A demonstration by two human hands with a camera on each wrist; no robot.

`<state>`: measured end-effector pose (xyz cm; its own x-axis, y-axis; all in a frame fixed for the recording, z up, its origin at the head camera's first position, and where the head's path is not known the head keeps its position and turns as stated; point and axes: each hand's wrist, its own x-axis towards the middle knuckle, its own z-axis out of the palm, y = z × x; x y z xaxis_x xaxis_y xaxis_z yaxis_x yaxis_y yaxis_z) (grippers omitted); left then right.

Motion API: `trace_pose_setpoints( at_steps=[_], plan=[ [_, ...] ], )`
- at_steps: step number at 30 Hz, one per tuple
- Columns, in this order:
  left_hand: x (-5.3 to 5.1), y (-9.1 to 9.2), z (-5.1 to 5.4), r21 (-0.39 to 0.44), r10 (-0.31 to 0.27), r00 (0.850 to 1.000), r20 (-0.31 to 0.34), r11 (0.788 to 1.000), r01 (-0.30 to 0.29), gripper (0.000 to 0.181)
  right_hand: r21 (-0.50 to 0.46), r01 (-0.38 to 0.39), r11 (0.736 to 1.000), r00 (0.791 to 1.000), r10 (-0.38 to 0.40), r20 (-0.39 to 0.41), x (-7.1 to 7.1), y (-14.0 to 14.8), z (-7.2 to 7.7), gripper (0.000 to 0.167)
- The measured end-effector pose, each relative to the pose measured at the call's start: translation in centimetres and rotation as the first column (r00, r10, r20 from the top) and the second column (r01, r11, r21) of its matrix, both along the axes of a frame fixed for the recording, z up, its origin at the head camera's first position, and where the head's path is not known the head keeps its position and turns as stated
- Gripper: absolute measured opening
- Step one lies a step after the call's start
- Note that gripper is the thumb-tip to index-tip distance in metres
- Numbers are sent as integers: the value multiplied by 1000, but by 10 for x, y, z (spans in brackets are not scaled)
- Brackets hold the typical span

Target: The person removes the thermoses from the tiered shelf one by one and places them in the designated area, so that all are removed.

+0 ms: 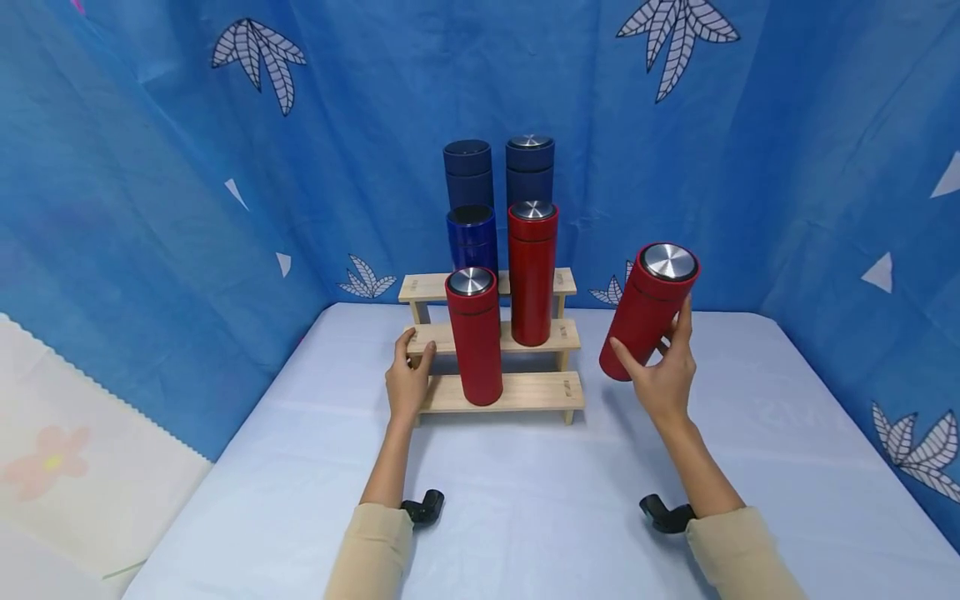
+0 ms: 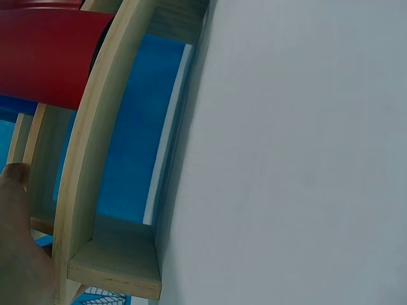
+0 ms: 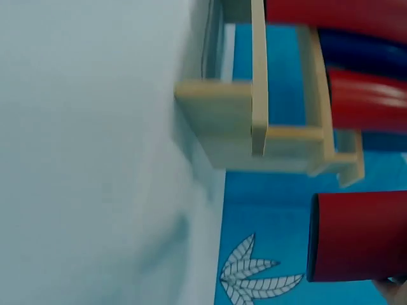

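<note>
In the head view the right hand [image 1: 667,375] grips a red bottle [image 1: 643,317], tilted and held in the air to the right of a wooden stepped stand [image 1: 536,392]. The left hand [image 1: 407,379] holds the left end of the stand's middle step. On the bottom step stands a dark red bottle [image 1: 476,346]. A brighter red bottle [image 1: 532,279] and a blue bottle [image 1: 472,242] stand behind it. The left wrist view shows part of the left hand [image 2: 22,238] at the wood. In the right wrist view the held bottle [image 3: 359,236] is apart from the stand [image 3: 259,76].
Two dark blue bottles [image 1: 468,179] [image 1: 530,175] stand upright at the back of the stand. A white cloth [image 1: 525,500] covers the table, and a blue leaf-patterned curtain [image 1: 450,75] hangs behind and at the sides.
</note>
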<state>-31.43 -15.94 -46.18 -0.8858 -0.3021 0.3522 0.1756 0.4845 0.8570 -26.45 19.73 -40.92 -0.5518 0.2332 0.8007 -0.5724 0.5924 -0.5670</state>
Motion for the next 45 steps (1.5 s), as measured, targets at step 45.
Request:
trace_pose_setpoints(
  at_steps=[45],
  plan=[
    [0, -1, -5, -16, 12, 1000, -9, 1000, -12, 61, -76, 39, 996, 974, -21, 226, -59, -9, -59, 95]
  ],
)
